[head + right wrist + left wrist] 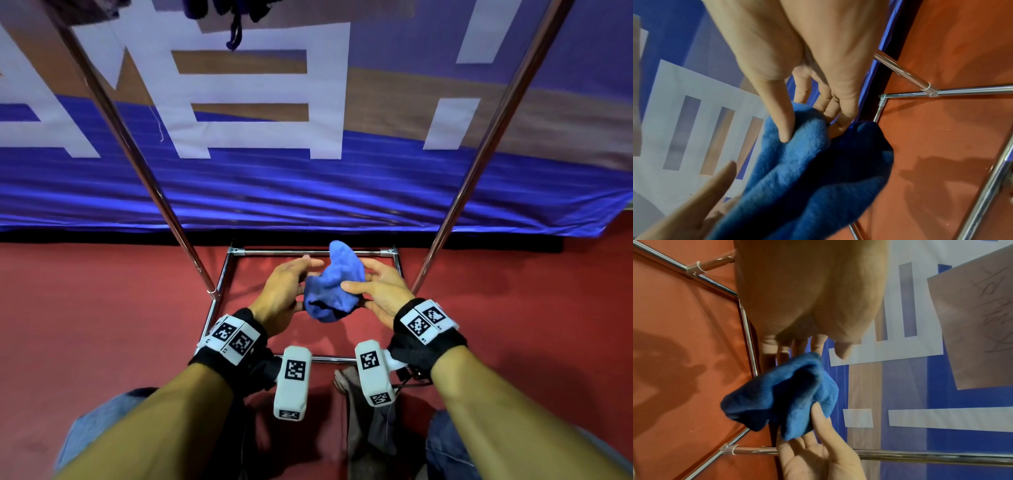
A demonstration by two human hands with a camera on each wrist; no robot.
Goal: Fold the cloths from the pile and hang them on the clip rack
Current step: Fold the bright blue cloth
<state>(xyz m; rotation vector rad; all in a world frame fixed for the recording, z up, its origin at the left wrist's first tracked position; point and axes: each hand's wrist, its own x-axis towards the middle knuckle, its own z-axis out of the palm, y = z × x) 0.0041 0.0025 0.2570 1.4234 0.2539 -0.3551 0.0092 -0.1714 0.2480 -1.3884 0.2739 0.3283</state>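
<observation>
- One blue cloth, bunched, at the centre of the head view.
- Two hands: left hand and right hand, either side of it.
- Two slanted chrome poles, upper left and upper right.
- One chrome base frame on the red floor.
- One blue banner across the top.
- One grey cloth heap at bottom centre.

**Room around the rack**

Open red floor lies on both sides of the hands. The chrome tube rack base boxes in the middle, its two slanted chrome poles rise left and right, and the blue-and-white banner walls off the far side. Between the poles it's open.
</observation>
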